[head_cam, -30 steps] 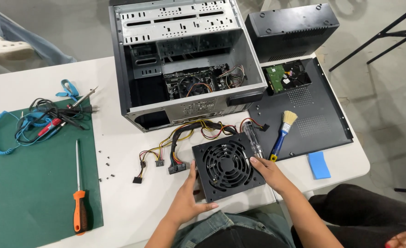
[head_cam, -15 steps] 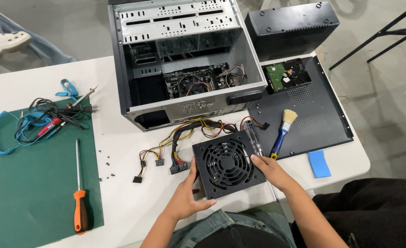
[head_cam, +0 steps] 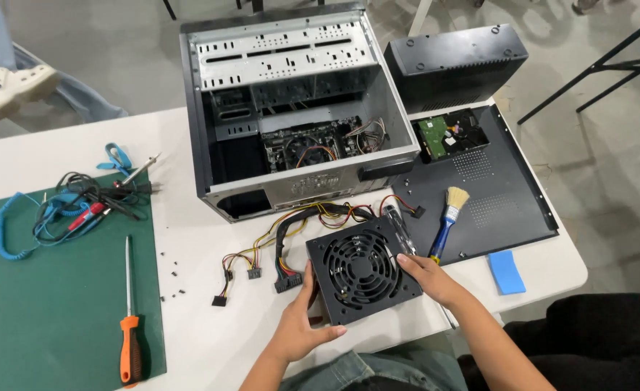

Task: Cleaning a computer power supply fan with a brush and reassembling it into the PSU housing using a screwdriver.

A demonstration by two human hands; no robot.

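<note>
A black power supply unit (head_cam: 360,269) with a round fan grille lies on the white table (head_cam: 211,340) near its front edge. My left hand (head_cam: 300,329) grips its front left corner. My right hand (head_cam: 427,277) holds its right side, fingers on the top face. A bundle of yellow, red and black cables with connectors (head_cam: 276,242) runs from the unit toward the left. Behind it lies an open black computer case (head_cam: 291,108) with a motherboard inside.
A black side panel (head_cam: 494,195) at the right carries a hard drive (head_cam: 436,137), with a blue-handled brush (head_cam: 447,221) on its edge, a blue pad (head_cam: 507,271) beside it. A green mat (head_cam: 52,304) at the left holds an orange screwdriver (head_cam: 129,318) and tangled leads (head_cam: 74,206). Small screws (head_cam: 169,279) lie loose.
The power supply has been turned and shifted slightly toward the case between my hands. My right hand has slid along its right side.
</note>
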